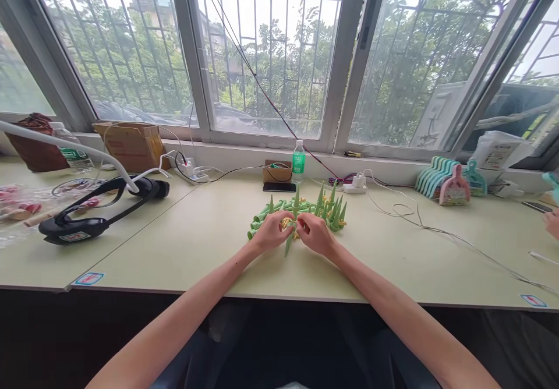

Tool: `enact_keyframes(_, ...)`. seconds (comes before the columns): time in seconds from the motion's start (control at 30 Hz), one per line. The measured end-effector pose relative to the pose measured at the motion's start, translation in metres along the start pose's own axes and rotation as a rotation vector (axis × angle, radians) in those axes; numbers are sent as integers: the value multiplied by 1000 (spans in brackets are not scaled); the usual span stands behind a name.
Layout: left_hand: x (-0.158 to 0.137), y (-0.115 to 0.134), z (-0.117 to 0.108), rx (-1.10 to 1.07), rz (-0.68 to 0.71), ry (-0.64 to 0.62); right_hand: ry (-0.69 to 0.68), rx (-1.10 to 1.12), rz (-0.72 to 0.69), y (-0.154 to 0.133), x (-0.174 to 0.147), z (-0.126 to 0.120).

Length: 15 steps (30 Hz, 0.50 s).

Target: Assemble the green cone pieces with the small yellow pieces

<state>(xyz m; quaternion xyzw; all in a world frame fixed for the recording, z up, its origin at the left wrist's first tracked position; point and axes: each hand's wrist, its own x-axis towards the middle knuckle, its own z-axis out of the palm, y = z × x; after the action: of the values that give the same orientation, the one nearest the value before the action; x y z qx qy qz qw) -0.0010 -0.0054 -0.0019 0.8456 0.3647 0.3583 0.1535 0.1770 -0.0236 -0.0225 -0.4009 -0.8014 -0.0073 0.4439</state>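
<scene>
Close together over the table, my left hand (273, 232) and my right hand (317, 235) meet with their fingertips pinched. A slim green pointed piece (289, 246) sticks down from between them, and my left hand appears to grip it. Small yellow bits (285, 222) show by the left fingertips. What the right fingers pinch is too small to make out. Just behind the hands lie several green tubes (257, 219), partly hidden by my left hand. Upright green cones (335, 211) with yellow bits around their bases stand beyond my right hand.
Behind the pile are a green-labelled bottle (298, 162), a black phone (279, 187) and a small cardboard box (278, 173). A black headset (105, 208) lies left. White cables (437, 230) cross the right side, near toy dustpans (454, 185). Another person's hand (552, 223) shows at the right edge.
</scene>
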Motion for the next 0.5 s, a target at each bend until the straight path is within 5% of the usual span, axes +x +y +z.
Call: enact_keyframes(0.5, 0, -8, 4, -14, 35, -158, -26, 32, 18, 0, 0, 0)
